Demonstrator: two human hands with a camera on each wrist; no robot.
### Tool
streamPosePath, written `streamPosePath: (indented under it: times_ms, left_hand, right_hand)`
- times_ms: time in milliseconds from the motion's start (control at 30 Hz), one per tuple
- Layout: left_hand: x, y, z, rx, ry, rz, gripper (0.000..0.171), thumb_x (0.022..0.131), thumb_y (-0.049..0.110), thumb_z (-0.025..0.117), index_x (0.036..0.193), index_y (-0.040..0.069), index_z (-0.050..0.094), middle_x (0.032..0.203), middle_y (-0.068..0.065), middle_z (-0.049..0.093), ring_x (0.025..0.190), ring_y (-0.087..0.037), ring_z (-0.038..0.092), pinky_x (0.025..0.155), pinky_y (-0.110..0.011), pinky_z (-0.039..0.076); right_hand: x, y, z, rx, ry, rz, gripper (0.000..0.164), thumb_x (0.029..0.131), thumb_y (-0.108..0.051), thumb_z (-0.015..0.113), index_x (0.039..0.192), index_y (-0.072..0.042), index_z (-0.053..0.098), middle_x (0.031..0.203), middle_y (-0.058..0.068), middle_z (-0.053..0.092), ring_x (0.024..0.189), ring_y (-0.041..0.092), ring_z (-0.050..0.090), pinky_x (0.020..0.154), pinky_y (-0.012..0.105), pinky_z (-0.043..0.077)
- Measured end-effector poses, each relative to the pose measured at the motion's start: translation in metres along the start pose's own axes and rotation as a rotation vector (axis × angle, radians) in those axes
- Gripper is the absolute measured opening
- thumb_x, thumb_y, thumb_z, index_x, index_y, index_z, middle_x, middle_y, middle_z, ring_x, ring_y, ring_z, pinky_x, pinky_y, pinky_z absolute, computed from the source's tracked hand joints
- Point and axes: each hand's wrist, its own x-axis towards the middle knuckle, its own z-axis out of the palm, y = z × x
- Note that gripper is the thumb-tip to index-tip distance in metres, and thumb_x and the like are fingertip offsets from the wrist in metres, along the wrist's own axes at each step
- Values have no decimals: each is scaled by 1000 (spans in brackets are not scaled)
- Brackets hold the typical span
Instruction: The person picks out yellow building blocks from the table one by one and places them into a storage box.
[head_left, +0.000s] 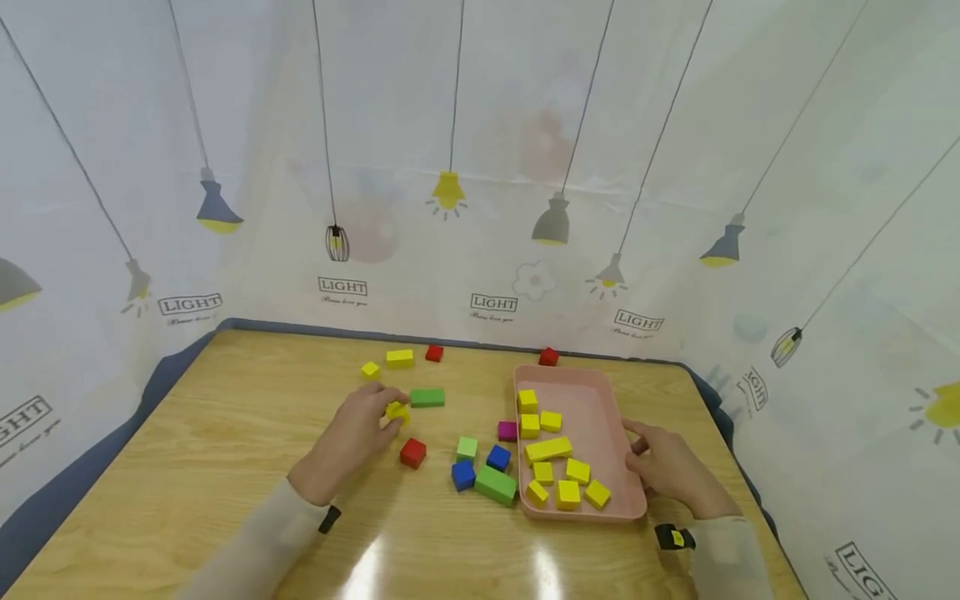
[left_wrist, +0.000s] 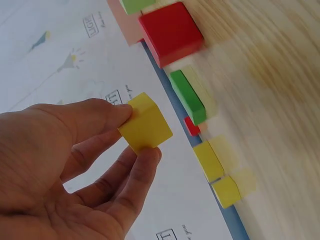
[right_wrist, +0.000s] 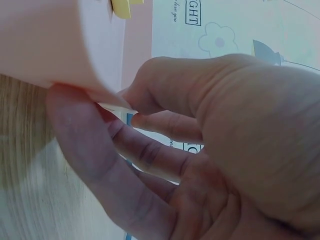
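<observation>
My left hand [head_left: 351,433] pinches a yellow cube [left_wrist: 146,123] between thumb and fingertips, left of the green block [head_left: 427,397] in the head view. On the table to the right of that hand lies a red cube [head_left: 413,452]. My right hand [head_left: 671,468] grips the right wall of a pink tray [head_left: 600,400], thumb at the rim and fingers against the outside. Inside the tray, several yellow cubes [head_left: 567,495] and a long yellow block [head_left: 548,450] lie mostly toward the left and near side.
Left of the tray sit blue cubes [head_left: 463,475], a light green cube [head_left: 467,448], a larger green block [head_left: 496,485] and a magenta cube [head_left: 507,431]. Yellow blocks [head_left: 400,358] and small red cubes [head_left: 549,357] lie toward the table's far edge, before a printed curtain [head_left: 405,275].
</observation>
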Motion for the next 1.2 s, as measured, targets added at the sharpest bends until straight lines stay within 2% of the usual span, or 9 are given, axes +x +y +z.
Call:
streamPosePath:
  times_ms: [233,433,733,967,1200]
  left_hand:
    - [4,25,13,-19,-16,36,32,85,11,81,115,15,70,105,-4,58,83,-16,53,72,-27,52]
    - [9,51,29,-50,-24,106,33,87,12,80,118,16,70,108,-4,58,87,-16,55,76,-28,53]
    - [18,93,49,-72,-80,197,33,89,16,78,121,20,68,114,0,55,96,-14,56,84,-25,53]
    - [29,125,64,-92,-130,237,31,90,18,78,120,22,68,111,6,53,89,-10,51,74,-15,50]
    - [42,157,82,-63,-137,333,29,91,19,77,118,19,69,107,3,54,84,-7,50,70,-10,46]
  right_hand:
    - [-2,-2,-3,10,-10,-5,63,95,-7,64,153,-8,39,111,16,60,69,20,65,55,33,58]
    - [-1,0,-3,-9,0,-16,63,95,-8,63,153,-7,39,111,16,61,70,20,64,55,32,57]
    - [1,0,-1,-19,-1,-12,64,94,-8,64,153,-7,39,110,16,61,71,19,65,57,33,58]
    - [1,-2,-2,-10,-5,-19,64,94,-8,64,153,-6,38,110,17,61,71,20,65,56,32,58]
    - [0,-3,-1,-16,-9,7,65,94,-8,63,154,-7,37,110,16,61,70,21,64,55,33,57]
